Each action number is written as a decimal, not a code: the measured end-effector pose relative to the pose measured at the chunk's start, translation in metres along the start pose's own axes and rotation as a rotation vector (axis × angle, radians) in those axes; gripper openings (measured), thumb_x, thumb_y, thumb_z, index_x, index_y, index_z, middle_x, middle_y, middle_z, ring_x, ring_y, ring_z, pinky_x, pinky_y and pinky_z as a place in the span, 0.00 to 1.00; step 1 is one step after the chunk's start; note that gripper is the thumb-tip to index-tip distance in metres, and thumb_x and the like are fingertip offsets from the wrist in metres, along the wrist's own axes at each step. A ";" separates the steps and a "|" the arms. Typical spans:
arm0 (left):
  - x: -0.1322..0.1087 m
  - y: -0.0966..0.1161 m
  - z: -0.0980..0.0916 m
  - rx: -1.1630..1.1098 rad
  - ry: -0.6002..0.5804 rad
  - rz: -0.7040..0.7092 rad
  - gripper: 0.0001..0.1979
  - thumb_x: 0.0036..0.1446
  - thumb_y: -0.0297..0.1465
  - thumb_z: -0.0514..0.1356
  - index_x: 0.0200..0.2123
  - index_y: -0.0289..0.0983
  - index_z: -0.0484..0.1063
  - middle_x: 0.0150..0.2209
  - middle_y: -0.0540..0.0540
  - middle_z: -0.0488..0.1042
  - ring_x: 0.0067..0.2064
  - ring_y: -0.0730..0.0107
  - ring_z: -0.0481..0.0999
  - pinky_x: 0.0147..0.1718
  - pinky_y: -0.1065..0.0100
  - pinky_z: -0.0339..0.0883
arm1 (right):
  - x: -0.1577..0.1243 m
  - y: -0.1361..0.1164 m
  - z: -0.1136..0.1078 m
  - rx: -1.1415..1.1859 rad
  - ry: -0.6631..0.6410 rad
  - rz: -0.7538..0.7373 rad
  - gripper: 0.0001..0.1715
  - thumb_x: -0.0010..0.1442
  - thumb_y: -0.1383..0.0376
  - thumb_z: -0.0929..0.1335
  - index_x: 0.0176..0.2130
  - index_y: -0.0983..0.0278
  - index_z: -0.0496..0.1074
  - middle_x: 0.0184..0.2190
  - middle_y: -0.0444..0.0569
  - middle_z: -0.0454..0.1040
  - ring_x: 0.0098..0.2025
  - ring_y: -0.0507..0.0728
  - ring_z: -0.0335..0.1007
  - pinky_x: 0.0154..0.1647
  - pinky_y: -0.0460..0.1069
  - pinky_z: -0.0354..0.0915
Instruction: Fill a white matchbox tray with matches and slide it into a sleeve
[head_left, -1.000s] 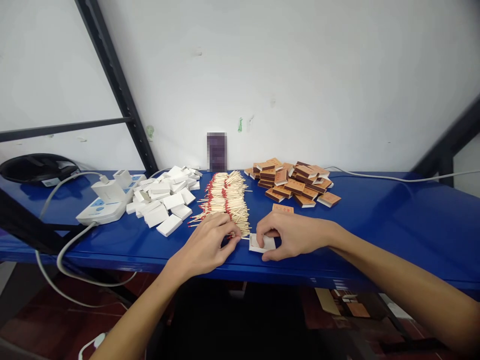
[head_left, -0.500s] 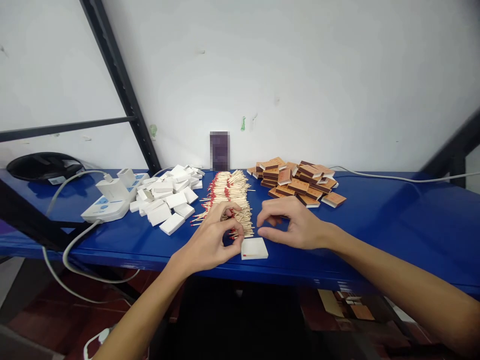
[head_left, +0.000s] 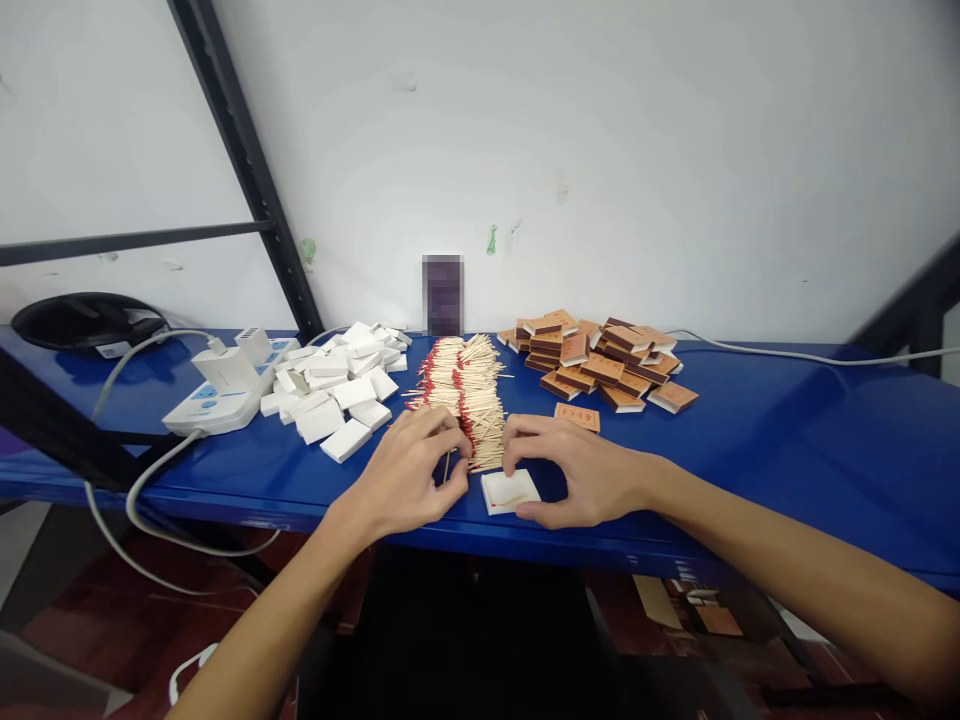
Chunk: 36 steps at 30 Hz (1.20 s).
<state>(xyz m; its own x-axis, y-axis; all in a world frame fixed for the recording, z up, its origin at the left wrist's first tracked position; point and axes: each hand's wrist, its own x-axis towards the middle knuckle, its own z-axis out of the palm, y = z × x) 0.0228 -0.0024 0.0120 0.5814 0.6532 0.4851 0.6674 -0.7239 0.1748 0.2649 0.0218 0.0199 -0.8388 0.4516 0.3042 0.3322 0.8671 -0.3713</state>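
A small white matchbox tray (head_left: 501, 487) sits near the front edge of the blue shelf, with a red-headed matchstick (head_left: 514, 500) inside. My right hand (head_left: 581, 468) spans the tray's right part, thumb at the front side and index finger at the back. Left of the tray, my left hand (head_left: 409, 470) is curved over the front left of a big heap of matchsticks (head_left: 480, 405). Its thumb and index fingertips are apart, and one thin stick shows in the gap. The outer fingers' tips are partly hidden against the matches.
White matchbox trays (head_left: 345, 375) are heaped on the left, beside a white power strip (head_left: 225, 400) with cables. Orange-brown matchbox sleeves (head_left: 600, 365) lie piled at the right, and a single orange sleeve (head_left: 577, 416) rests just behind my right hand. A dark post (head_left: 247, 170) rises at the left.
My right hand has moved left and down onto the tray, uncovering the single orange sleeve. My left hand has drawn slightly left, away from the tray. The tray now sits slightly turned.
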 end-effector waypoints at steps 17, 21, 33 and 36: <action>-0.003 -0.001 0.001 0.051 -0.108 -0.057 0.03 0.57 0.30 0.59 0.31 0.38 0.72 0.32 0.48 0.72 0.37 0.64 0.70 0.40 0.62 0.58 | 0.004 -0.001 0.005 0.058 0.008 0.032 0.16 0.56 0.57 0.73 0.40 0.63 0.69 0.36 0.48 0.73 0.37 0.55 0.67 0.39 0.50 0.62; -0.002 -0.001 0.002 0.038 -0.116 -0.053 0.04 0.59 0.29 0.58 0.32 0.38 0.72 0.34 0.48 0.73 0.38 0.64 0.71 0.41 0.62 0.59 | 0.004 -0.002 0.004 0.065 0.002 0.039 0.17 0.55 0.57 0.73 0.39 0.63 0.69 0.36 0.47 0.73 0.36 0.54 0.67 0.38 0.49 0.62; -0.002 -0.002 0.003 0.005 -0.127 -0.066 0.04 0.61 0.29 0.57 0.35 0.38 0.72 0.33 0.49 0.74 0.36 0.66 0.71 0.41 0.63 0.59 | 0.003 0.012 -0.003 -0.002 0.067 0.114 0.09 0.65 0.64 0.65 0.36 0.64 0.74 0.28 0.45 0.72 0.29 0.51 0.63 0.31 0.46 0.58; -0.002 0.000 0.002 0.005 -0.130 -0.062 0.04 0.61 0.31 0.58 0.37 0.39 0.72 0.32 0.49 0.73 0.35 0.66 0.71 0.40 0.63 0.59 | 0.003 0.016 -0.004 -0.004 0.002 0.122 0.07 0.63 0.65 0.67 0.35 0.64 0.75 0.27 0.43 0.71 0.28 0.50 0.64 0.31 0.46 0.58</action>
<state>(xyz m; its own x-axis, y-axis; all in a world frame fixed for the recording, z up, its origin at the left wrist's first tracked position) 0.0224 -0.0029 0.0091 0.5941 0.7199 0.3587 0.7060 -0.6804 0.1962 0.2693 0.0373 0.0183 -0.7910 0.5545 0.2587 0.4337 0.8063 -0.4022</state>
